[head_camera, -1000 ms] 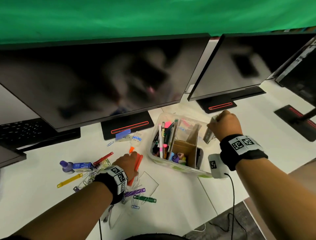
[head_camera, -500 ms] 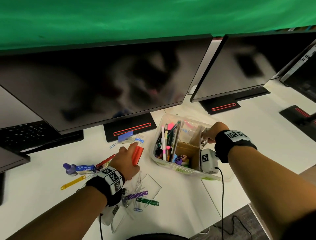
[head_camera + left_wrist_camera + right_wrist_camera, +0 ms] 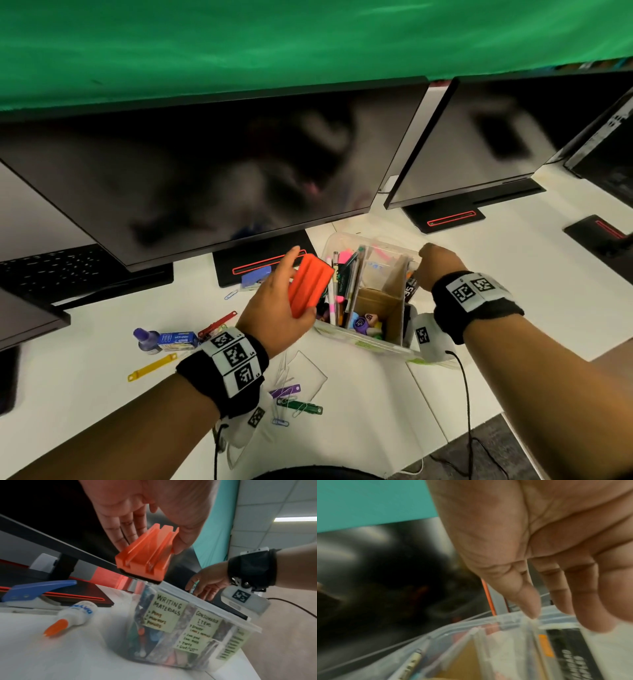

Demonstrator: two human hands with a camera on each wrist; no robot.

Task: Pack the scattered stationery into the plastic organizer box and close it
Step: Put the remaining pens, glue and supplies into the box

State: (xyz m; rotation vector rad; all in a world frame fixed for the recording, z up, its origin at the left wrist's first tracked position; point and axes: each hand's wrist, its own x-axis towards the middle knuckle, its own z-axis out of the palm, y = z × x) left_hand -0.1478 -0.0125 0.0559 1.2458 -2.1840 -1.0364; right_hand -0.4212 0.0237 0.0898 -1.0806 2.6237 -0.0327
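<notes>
My left hand (image 3: 296,284) (image 3: 150,540) grips an orange ridged board eraser (image 3: 315,284) (image 3: 145,559) with black felt, tilted, over the left rim of the clear organizer box (image 3: 373,344) (image 3: 214,601). The box stands open, with pens, markers and cardboard dividers inside. My right hand (image 3: 431,263) (image 3: 551,607) hovers at the far right rim (image 3: 505,620), fingers relaxed and pointing down, thumb tip touching the rim. A black staples box (image 3: 411,291) (image 3: 573,649) stands in the right compartment below it. A glue bottle (image 3: 75,614) and a blue punch (image 3: 39,589) lie left of the box.
Loose on the white desk: a purple bottle (image 3: 145,339), a blue clip box (image 3: 176,341), yellow (image 3: 152,366), red (image 3: 217,323), purple (image 3: 286,390) and green (image 3: 303,407) fasteners, paper clips, a clear plastic sheet (image 3: 305,373). Monitors (image 3: 205,171) overhang behind; a keyboard (image 3: 51,270) lies far left.
My left hand has lifted the orange eraser off the desk and carried it up and right to the box's left rim. My right hand has sunk to the right compartment.
</notes>
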